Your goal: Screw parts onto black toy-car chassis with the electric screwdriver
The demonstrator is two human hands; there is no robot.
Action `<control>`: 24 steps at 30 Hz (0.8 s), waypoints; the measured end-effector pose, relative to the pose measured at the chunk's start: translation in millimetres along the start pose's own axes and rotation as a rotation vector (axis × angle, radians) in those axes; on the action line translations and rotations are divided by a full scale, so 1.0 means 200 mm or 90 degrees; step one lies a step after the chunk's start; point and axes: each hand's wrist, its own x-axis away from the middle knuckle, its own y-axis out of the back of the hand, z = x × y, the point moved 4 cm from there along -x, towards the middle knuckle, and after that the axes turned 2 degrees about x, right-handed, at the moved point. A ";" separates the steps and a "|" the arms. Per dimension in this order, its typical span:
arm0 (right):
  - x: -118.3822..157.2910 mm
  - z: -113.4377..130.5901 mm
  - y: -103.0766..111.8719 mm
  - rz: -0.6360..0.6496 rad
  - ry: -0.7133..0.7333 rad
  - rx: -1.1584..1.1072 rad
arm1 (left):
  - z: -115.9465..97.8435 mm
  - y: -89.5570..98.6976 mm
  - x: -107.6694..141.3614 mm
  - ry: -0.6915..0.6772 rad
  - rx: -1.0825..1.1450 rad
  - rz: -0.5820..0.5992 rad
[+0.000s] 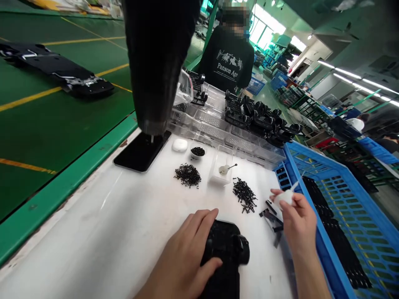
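Green surface, far left: a black chassis (82,79) lies well apart from the hands.
Dark cylindrical tool (156,62): upright above the white worktop (93,241), its narrow tip over a black slab (137,155).
Left hand (188,249): palm down, reaching forward from the bottom edge; fingers extended close together along the left side of the work, thumb spread across its top, the hand laid on it rather than closed round it.
Black wheeled part (222,245): flat on the worktop at bottom centre, under the left hand, a wheel at its right side.
Screws: one pile (188,175) beyond the left hand, another (245,195) between the hands.
Right hand (297,216): raised, forearm rising from the lower right, thumb and fingers curled round a white bottle (285,198), thin nozzle pointing up and rightward.
Blue crate (332,251): just beside the right forearm, black parts (338,245) inside.
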 end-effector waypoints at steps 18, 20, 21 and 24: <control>0.48 0.00 -0.22 -0.104 -0.084 -0.261 | -0.07 0.04 -0.02 0.038 0.038 0.070; 0.48 -0.02 -0.21 -0.106 -0.093 -0.249 | -0.07 0.04 -0.03 0.036 0.040 0.064; 0.48 -0.02 -0.21 -0.104 -0.097 -0.242 | -0.07 0.03 -0.03 0.033 0.039 0.061; 0.48 -0.03 -0.22 -0.082 -0.110 -0.228 | -0.06 0.00 -0.03 0.032 0.035 0.053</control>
